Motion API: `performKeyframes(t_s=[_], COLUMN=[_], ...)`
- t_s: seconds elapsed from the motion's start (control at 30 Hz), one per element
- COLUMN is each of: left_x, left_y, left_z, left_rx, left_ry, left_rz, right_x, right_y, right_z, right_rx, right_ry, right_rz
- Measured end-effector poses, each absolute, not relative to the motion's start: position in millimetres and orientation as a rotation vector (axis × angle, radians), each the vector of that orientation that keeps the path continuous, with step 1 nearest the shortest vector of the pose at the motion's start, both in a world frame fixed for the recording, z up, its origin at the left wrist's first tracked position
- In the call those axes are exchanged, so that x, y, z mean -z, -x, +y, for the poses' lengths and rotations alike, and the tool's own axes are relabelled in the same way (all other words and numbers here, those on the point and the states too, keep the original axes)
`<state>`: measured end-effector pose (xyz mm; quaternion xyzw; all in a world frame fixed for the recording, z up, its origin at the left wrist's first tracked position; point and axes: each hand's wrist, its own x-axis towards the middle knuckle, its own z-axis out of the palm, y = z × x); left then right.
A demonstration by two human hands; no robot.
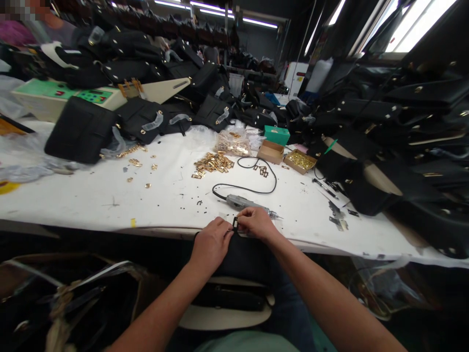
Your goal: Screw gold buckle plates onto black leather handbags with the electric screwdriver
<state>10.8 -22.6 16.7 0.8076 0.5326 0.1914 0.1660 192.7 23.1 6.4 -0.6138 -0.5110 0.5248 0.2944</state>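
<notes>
A black leather bag [242, 259] rests against the table's front edge, over my lap. At its top edge stands a small dark rectangular frame [235, 223] with a light opening. My right hand [256, 222] pinches this frame between thumb and fingertips. From the other side, my left hand [212, 242] is closed on the bag's edge, its fingertips close to the frame. Just beyond my hands lies a grey electric screwdriver [242, 202], its bit pointing right and its black cord [252, 192] looping away. A pile of gold metal fittings [214, 164] lies farther back.
An open box of small gold parts [300, 160] sits beside a brown box [270, 151] and a green box [276, 134]. Black bags crowd the back and right. A pen [325, 188] and flat metal plates [337, 216] lie at right. A green-panelled machine [66, 95] stands back left.
</notes>
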Motion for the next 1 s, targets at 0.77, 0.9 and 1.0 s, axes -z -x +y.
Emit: performKeyframes(t_s=[0.77,0.9,1.0], left_x=[-20,-18,-16], left_y=[-8,-7,-6], left_z=[-2,-2,-2], left_rx=[-0.398,-0.407,-0.433], left_ry=[-2.623,-2.633,-2.643], left_rz=[1.25,1.24,1.223], right_x=[-7,-9,-8], right_y=[-199,-197,-196], right_z=[17,18,20], right_rx=[-0.837,-0.845,-0.876], right_ry=[1.59,1.621,1.667], right_rz=[-1.929,-1.929,-1.911])
